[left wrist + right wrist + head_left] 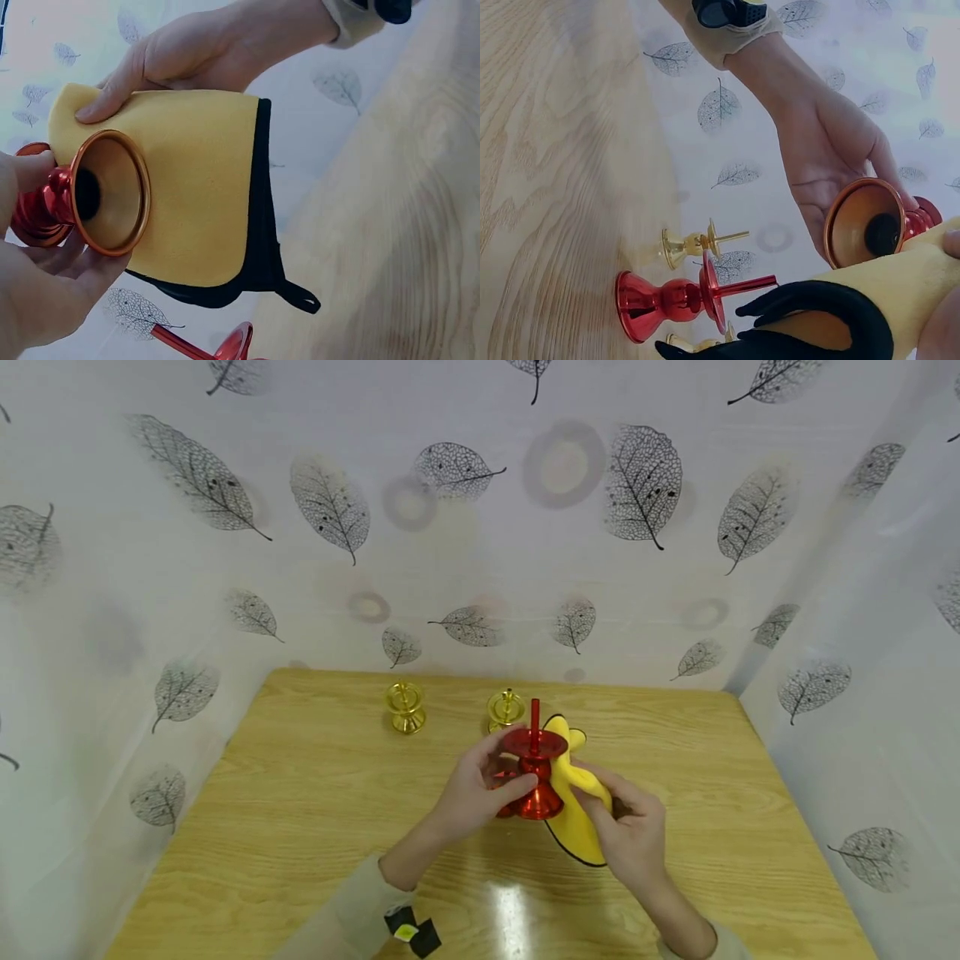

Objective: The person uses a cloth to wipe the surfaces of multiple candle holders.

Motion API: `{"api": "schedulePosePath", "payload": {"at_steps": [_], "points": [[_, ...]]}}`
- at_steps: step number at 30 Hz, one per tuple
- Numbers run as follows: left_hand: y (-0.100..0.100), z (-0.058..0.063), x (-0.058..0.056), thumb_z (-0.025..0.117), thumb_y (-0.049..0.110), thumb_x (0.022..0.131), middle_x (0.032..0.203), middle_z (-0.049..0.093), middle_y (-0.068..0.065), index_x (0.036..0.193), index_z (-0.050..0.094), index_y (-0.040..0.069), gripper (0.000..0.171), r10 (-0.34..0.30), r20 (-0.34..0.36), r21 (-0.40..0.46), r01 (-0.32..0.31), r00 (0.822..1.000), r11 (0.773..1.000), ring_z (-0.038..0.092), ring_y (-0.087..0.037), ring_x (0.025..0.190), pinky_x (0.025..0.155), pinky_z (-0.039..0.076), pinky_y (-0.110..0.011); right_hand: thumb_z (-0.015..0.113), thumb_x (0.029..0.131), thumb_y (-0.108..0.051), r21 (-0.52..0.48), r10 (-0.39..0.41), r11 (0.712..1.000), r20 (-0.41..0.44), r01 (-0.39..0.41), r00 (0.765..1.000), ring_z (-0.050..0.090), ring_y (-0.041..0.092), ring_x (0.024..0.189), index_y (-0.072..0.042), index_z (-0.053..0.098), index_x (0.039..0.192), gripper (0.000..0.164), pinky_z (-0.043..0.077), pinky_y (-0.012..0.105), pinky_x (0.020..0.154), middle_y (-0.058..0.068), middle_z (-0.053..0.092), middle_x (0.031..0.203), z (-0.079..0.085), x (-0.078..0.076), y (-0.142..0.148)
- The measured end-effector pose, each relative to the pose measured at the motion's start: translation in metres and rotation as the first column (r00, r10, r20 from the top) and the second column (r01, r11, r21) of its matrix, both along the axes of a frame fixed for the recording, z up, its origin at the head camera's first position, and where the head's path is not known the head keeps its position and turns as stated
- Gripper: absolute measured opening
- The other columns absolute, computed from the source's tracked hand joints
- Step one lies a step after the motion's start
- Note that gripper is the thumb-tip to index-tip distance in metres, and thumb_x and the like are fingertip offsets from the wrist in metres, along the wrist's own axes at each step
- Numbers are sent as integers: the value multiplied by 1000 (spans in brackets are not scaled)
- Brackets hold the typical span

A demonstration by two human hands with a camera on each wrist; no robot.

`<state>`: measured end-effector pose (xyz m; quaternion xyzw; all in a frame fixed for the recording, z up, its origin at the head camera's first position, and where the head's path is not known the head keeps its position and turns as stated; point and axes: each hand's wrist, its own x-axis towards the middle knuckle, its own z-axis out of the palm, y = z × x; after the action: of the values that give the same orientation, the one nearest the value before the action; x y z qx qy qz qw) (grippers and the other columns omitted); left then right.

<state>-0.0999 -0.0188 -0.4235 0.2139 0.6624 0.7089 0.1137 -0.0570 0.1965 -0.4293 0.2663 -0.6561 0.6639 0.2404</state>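
Observation:
My left hand (472,789) grips a red metallic candle holder (540,802) by its middle, thumb across the front; in the head view its spike points up. Its hollow, copper-coloured base (112,195) shows in the left wrist view. My right hand (637,835) pinches a folded yellow cloth (577,827) with black edging, against the side of the holder. The black edging ends in a small loop (304,296). Another red candle holder (660,300) stands upright on the table, mostly hidden behind my left hand in the head view.
Two gold candle holders, one at back left (407,708) and one at back centre (506,708), stand near the far edge of the wooden table (315,827). A white leaf-patterned curtain (480,552) hangs behind and on both sides.

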Motion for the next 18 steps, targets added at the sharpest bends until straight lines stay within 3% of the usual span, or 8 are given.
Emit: {"api": "schedulePosePath", "payload": {"at_steps": [6, 11, 13, 18], "points": [[-2, -1, -1, 64, 6, 103, 146, 60, -28, 156, 43, 0, 57, -22, 36, 32, 21, 999, 999, 67, -13, 112, 96, 59, -23, 61, 90, 25, 25, -15, 1000, 42, 14, 999, 76, -2, 93, 15, 71, 117, 31, 61, 14, 77, -9, 79, 122, -3, -3, 5], [-2, -1, 0, 65, 4, 102, 145, 62, -27, 156, 42, 2, 58, -14, 34, 8, 14, 999, 1000, 66, -10, 104, 91, 58, -21, 61, 89, 27, -4, 12, 1000, 3, -12, 1000, 77, 3, 101, 16, 71, 117, 32, 62, 17, 82, -5, 79, 123, -9, -5, 4], [0, -1, 1, 66, 5, 102, 143, 64, -25, 156, 43, 3, 58, 12, 23, -12, -11, 1000, 1000, 67, -12, 103, 90, 59, -21, 61, 88, 29, -10, 9, 1000, -21, -9, 1000, 77, 5, 106, 17, 71, 117, 33, 62, 18, 84, -3, 79, 123, -10, -5, 1], [4, 0, 6, 69, 10, 102, 138, 70, -18, 156, 43, 6, 60, 126, -49, -95, -130, 991, 987, 71, -24, 109, 93, 62, -31, 66, 85, 28, 56, -79, 995, -64, 82, 995, 76, 7, 111, 15, 73, 117, 35, 61, 16, 84, -1, 77, 125, -13, -1, -8]]}}
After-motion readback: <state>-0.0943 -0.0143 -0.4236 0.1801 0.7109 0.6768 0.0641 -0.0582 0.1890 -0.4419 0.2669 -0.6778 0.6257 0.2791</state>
